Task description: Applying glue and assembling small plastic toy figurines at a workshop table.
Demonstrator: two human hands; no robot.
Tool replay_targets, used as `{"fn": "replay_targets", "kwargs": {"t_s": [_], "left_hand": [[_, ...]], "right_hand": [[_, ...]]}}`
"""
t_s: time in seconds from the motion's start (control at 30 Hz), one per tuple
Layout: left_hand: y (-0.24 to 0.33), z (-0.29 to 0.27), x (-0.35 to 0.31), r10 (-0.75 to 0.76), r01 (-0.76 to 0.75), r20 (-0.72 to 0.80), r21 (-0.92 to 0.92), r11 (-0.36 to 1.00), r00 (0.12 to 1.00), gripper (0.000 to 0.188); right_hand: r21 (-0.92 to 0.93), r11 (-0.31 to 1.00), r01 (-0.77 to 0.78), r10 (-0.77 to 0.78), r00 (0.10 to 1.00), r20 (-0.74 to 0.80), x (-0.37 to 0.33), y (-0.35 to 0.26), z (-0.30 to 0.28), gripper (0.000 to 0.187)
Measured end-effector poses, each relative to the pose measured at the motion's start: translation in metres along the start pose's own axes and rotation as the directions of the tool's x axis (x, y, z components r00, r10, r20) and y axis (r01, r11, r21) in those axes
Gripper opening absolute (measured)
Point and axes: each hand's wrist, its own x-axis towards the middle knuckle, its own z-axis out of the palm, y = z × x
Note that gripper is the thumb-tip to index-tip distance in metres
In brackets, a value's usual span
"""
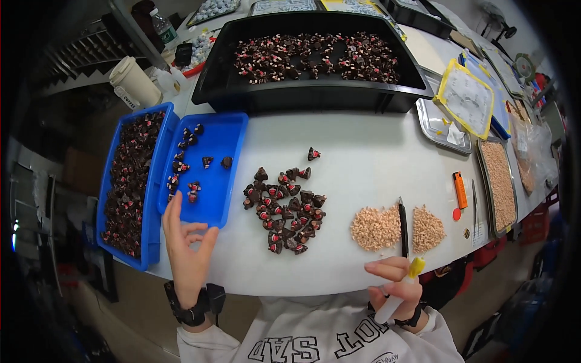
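Observation:
My left hand [189, 251] is raised by the front edge of a shallow blue tray [209, 209], fingers apart and holding nothing. A few small dark brown figures with red and pale parts [192, 192] lie in that tray. My right hand [396, 289], near the table's front edge, is closed around a slim white tube with a yellow tip [416, 268], tip pointing up. Between my hands, on the white table [339, 139], is a loose cluster of the same brown figures [284, 209]. Ahead of my right hand lie two heaps of tiny beige pieces [375, 228], a black pen-like tool [403, 227] between them.
A deeper blue bin [148, 248] full of brown figures stands at the left. A large black tray [302, 97] spans the back. To the right are an orange cutter [460, 190], tweezers [474, 202], a metal tray of beige pieces [499, 187] and a yellow-edged frame [465, 100].

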Motion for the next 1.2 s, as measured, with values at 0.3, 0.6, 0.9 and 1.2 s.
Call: {"fn": "replay_targets", "kwargs": {"t_s": [0.3, 0.6, 0.9, 1.2], "left_hand": [[0.019, 0.044, -0.045, 0.188, -0.451, 0.524, 0.436, 0.779, 0.831, 0.039], [-0.003, 0.053, -0.043, 0.227, -0.321, 0.360, 0.228, 0.919, 0.905, 0.033], [0.010, 0.095, -0.056, 0.252, 0.241, 0.522, -0.701, 0.671, 0.815, 0.033], [-0.002, 0.102, -0.052, 0.207, 0.429, 0.673, -0.647, 0.631, 0.710, 0.029]], "right_hand": [[0.002, 0.998, -0.061, 0.061, 0.992, -0.111, -0.013, -0.004, 0.003, 0.037], [0.001, 0.997, -0.080, 0.080, 0.994, -0.076, -0.017, -0.002, 0.010, 0.034], [0.347, 0.912, 0.218, -0.046, 0.896, -0.441, -0.003, -0.006, 0.025, 0.052], [0.361, 0.926, 0.115, -0.056, 0.984, -0.172, -0.005, 0.013, 0.019, 0.051]]}}
